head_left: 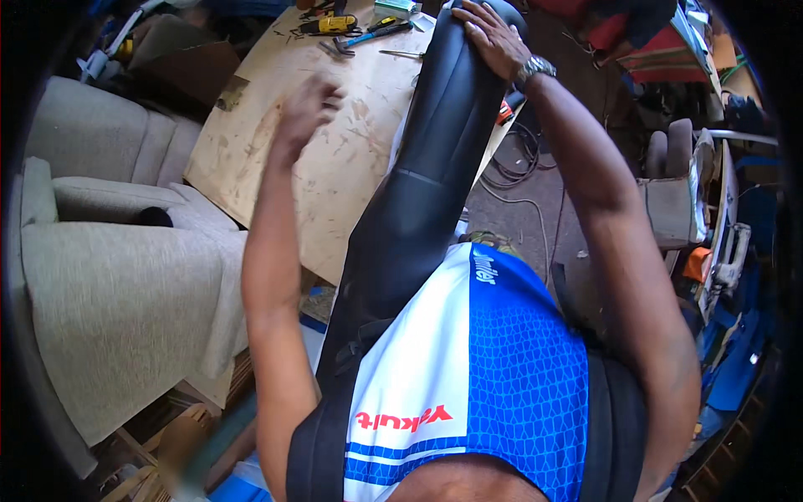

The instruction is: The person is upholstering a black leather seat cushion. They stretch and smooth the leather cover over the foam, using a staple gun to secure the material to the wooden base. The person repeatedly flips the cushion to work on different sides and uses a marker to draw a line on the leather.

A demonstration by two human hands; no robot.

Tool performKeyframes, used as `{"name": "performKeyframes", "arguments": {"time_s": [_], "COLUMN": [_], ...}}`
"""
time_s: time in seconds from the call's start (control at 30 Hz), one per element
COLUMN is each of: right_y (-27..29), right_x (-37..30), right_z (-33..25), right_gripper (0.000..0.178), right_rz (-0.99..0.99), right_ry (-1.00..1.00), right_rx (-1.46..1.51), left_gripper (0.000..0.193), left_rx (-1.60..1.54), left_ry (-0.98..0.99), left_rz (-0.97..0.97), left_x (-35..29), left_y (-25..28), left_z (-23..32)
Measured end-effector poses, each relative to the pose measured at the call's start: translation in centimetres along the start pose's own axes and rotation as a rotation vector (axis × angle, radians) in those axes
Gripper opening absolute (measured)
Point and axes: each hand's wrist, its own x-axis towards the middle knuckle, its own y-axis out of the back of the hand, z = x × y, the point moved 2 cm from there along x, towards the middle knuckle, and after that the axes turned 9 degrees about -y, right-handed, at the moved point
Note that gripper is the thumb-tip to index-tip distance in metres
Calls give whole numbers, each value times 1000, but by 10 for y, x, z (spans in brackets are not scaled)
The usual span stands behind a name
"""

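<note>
A long black vinyl-covered padded piece (435, 159) with stitched seams slants over the right side of a wooden table (351, 151), its near end against my body. My right hand (495, 40), a watch on its wrist, lies flat on the far end with the fingers stretched out. Above the bare wood, apart from the black piece, hangs my left hand (308, 117); motion blurs its fingers, and I make out nothing in it. A hammer with a blue handle (376, 35) and a yellow power tool (329, 25) lie at the table's far end.
A beige upholstered sofa (134, 293) stands close on the left, a cardboard box (186, 65) behind it. Cables (523, 159) coil on the floor right of the table. Clutter with a grey padded seat (669, 205) fills the right side.
</note>
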Motion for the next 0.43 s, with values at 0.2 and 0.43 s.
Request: {"name": "performKeyframes", "arguments": {"time_s": [0.2,0.43], "right_y": [-26,-67], "right_x": [46,143], "right_z": [111,144], "right_gripper": [49,55], "right_rz": [192,-285], "right_ry": [425,177], "right_rx": [-34,1143], "left_gripper": [75,82], "left_rx": [112,-41], "left_ry": [14,122], "left_rz": [-6,-14], "left_x": [-203,-336], "left_y": [88,64], "left_z": [50,11]}}
